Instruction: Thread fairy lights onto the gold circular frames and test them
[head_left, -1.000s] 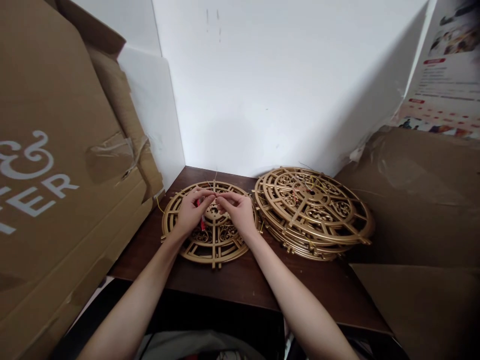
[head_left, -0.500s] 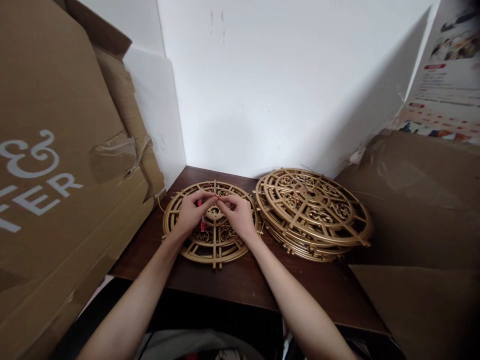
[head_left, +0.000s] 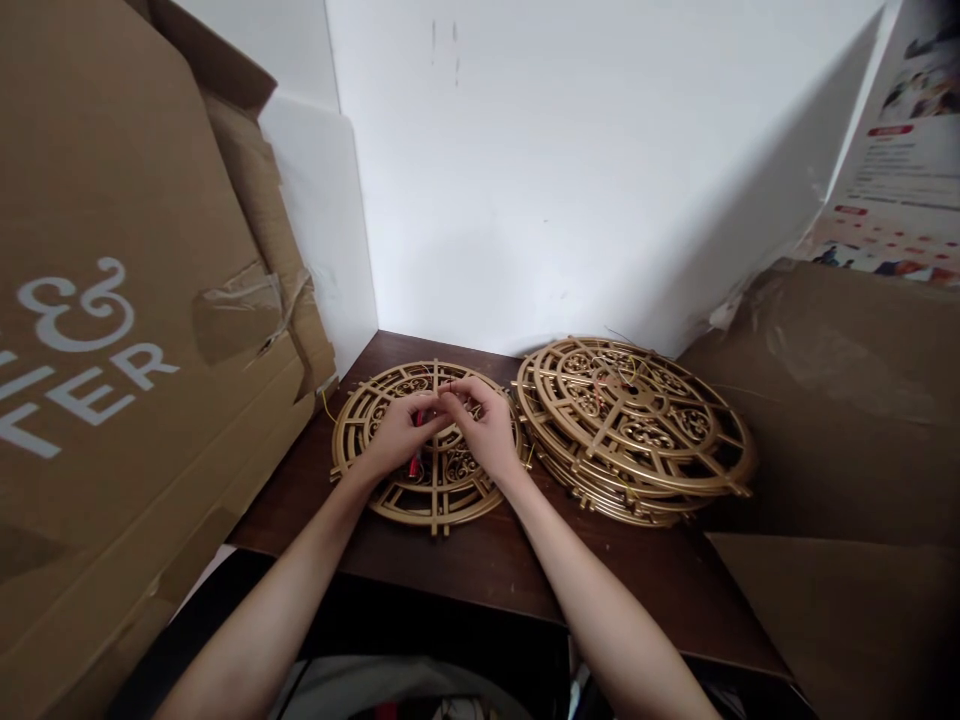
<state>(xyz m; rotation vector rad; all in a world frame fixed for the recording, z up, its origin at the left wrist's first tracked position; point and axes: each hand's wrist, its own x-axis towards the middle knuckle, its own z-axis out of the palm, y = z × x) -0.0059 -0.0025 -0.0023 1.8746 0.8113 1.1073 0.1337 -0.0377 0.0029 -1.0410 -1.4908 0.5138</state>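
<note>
A round gold openwork panel (head_left: 437, 520) with scroll ornaments lies flat on the table. Over its centre my two hands meet with their fingertips together. My left hand (head_left: 401, 432) is closed, and a slim red stick-like thing (head_left: 414, 466) runs under its thumb and pokes out below the palm. My right hand (head_left: 486, 428) is pinched closed against the left fingertips. A thin dark strand shows at the fingers, but what the right hand grips is too small to make out. The panel's middle is mostly hidden by the hands.
To the right leans a stack of similar gold panels (head_left: 637, 430) with thin yellow wires on top. A large cardboard box (head_left: 150, 250) stands at left, more cardboard (head_left: 840, 400) at right. A white wall (head_left: 570, 180) closes the back of the brown table (head_left: 480, 570).
The view has shifted slightly. My right hand has risen and curled over the left fingertips; my left hand has moved a little right, the red thing moving with it.
</note>
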